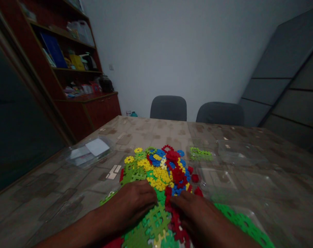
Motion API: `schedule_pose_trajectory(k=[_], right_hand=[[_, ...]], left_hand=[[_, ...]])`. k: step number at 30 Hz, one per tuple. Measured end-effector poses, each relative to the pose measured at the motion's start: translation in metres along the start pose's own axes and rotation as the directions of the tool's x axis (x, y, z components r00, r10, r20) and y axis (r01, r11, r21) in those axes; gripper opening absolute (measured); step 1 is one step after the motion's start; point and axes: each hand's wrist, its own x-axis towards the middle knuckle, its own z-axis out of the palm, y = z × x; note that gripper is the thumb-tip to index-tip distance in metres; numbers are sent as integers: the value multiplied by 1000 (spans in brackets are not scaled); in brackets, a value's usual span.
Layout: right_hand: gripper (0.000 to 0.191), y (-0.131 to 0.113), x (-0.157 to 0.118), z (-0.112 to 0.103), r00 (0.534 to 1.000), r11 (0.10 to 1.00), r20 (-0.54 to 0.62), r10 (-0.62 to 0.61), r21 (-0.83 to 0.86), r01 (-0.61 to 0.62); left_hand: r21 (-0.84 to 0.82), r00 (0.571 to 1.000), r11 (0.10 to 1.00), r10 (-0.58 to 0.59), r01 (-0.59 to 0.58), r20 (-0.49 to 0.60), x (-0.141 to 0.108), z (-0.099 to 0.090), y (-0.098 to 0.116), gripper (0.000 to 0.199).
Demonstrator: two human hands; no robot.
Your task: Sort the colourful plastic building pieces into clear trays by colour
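Observation:
A heap of plastic interlocking toy pieces lies on the table before me: yellow flower-shaped discs (160, 177), green square lattice pieces (156, 220), red pieces (178, 172) and blue discs (156, 160). My left hand (138, 199) rests on the near left of the heap. Its fingers are curled in over the green pieces, and their tips are hidden. At the near right, my right hand (191, 208) has its fingers bent against a row of red notched pieces (175, 220). Whatever lies under its fingertips is covered.
Clear plastic trays (239, 179) stand on the right, one with green pieces (244, 220) in it. Light green pieces (200, 154) lie beyond the heap. A clear package with white cards (97, 147) is at left. Two grey chairs (168, 107) stand behind the table.

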Motion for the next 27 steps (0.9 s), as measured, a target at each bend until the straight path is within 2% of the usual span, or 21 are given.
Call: schedule_pose_trajectory(k=[3,5,7,9,12,16,19,23,25,27], right_hand=[[25,1,1,0,999,998,25,27,58,-28],[21,3,1,-5,1000,994,0,-6,112,6],[17,6,3,-16,999,987,-8,-35,158,36],[15,10,5,-32,1000,980,-9,-11,198,13],[13,21,7,-57,988,939,-64,142,324,-114],[26,44,5,-80,918,841,-147,369,473,-263],[38,63,3,-86,873,835,-228,432,466,-291],[39,78,2,-87,818,859,-341,464,400,-320],[34,81,1,-87,811,869,-357,465,361,-339],[32,83,-1,-87,823,877,-337,457,322,-355]], left_hand=[[10,1000,1000,10,-10,0,0,0,-1,22],[16,1000,1000,10,-10,7,0,0,-1,23],[19,1000,1000,17,-17,2,1,1,-1,24],[18,1000,1000,25,-25,-8,0,1,-2,24],[17,1000,1000,23,-22,-11,0,2,-3,23],[10,1000,1000,23,-23,-4,0,2,-3,24],[4,1000,1000,11,-11,16,0,0,-2,24],[-9,1000,1000,11,-11,20,0,-2,-1,21],[-11,1000,1000,9,-9,21,0,-2,-1,21],[-8,1000,1000,8,-8,26,0,-1,-2,22]])
